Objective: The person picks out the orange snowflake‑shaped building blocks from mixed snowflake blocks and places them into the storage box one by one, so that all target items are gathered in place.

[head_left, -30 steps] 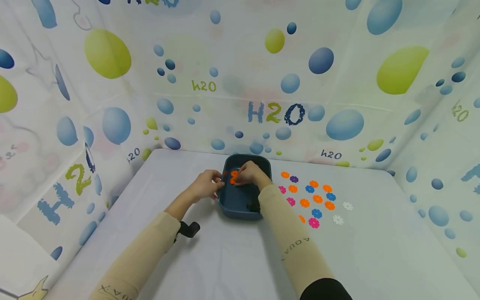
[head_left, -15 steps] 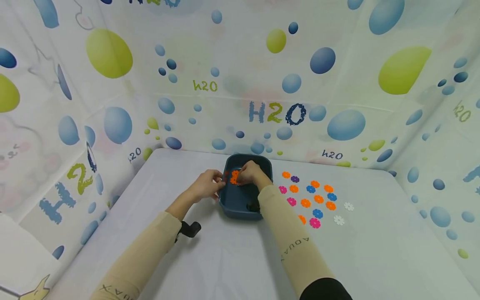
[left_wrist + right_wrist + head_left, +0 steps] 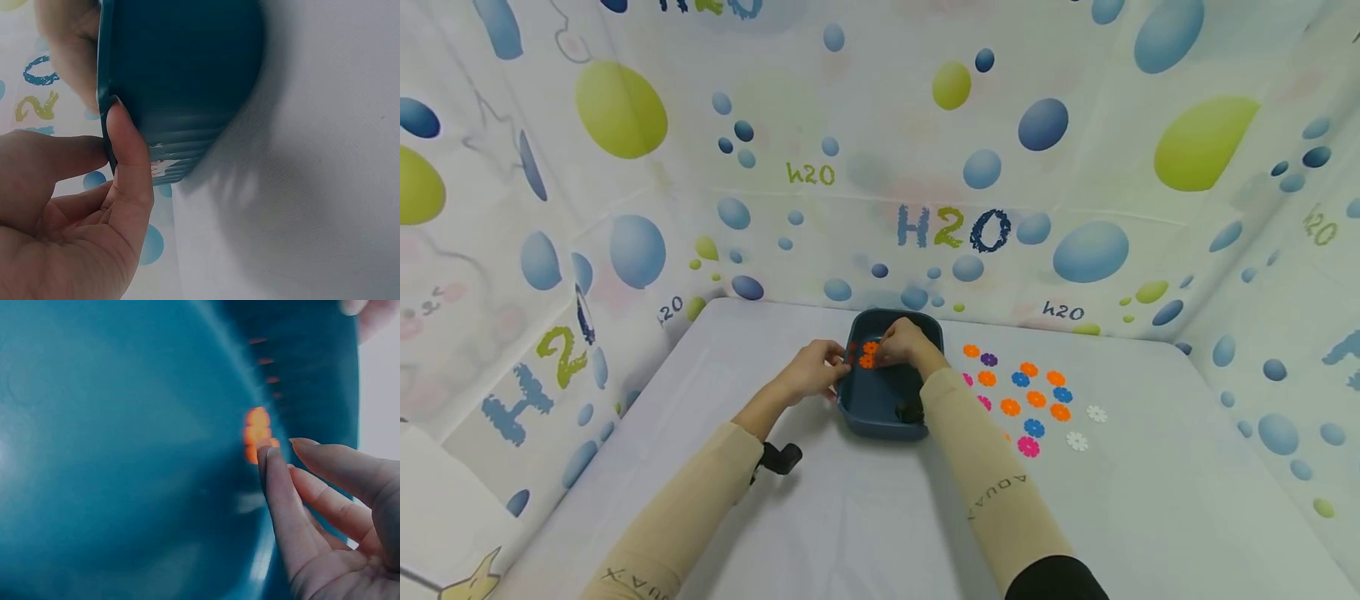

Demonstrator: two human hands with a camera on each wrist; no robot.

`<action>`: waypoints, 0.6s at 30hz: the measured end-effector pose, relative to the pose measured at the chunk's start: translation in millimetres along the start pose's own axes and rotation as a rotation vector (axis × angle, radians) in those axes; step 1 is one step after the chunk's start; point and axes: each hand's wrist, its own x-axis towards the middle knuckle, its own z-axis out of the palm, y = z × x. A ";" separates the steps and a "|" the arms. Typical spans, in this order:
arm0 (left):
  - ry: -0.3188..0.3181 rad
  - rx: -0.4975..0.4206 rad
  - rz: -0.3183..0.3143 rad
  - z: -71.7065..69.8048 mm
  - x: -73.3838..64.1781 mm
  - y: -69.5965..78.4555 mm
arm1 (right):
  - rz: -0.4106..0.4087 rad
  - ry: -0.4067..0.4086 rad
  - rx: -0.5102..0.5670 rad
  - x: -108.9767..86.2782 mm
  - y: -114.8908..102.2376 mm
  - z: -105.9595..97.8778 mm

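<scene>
A dark blue-green plastic tub (image 3: pixel 880 404) stands on the white tabletop, holding a few orange flower-shaped pieces (image 3: pixel 867 361) near its left wall. My left hand (image 3: pixel 811 368) pinches the tub's left rim, thumb on one side and a finger on the other, as the left wrist view shows. Inside the tub is my right hand (image 3: pixel 904 345), just right of the orange pieces. In the right wrist view its index finger (image 3: pixel 278 487) reaches to the edge of an orange piece (image 3: pixel 256 434), while the thumb stands apart from that finger.
Right of the tub lie several loose flower pieces: orange (image 3: pixel 1036 399), blue (image 3: pixel 1033 427), pink (image 3: pixel 1028 447), purple (image 3: pixel 988 360) and white (image 3: pixel 1077 441). The right forearm overlaps some of them. A patterned cloth wall (image 3: pixel 850 242) rises behind the table.
My right hand has drawn slightly right and its fingers have come off the orange pieces, which now show more fully. My left hand has stayed on the rim.
</scene>
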 end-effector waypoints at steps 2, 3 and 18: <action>-0.005 -0.001 -0.005 -0.2 0.4 -0.3 | -0.025 -0.005 -0.064 -2.6 -4.6 -4.0; -0.006 -0.001 -0.006 -0.4 0.6 -0.3 | -0.038 -0.011 -0.092 -4.5 -7.7 -6.2; -0.014 0.011 -0.014 -2.0 1.0 1.9 | -0.197 -0.108 -0.257 -48.8 -46.2 -34.9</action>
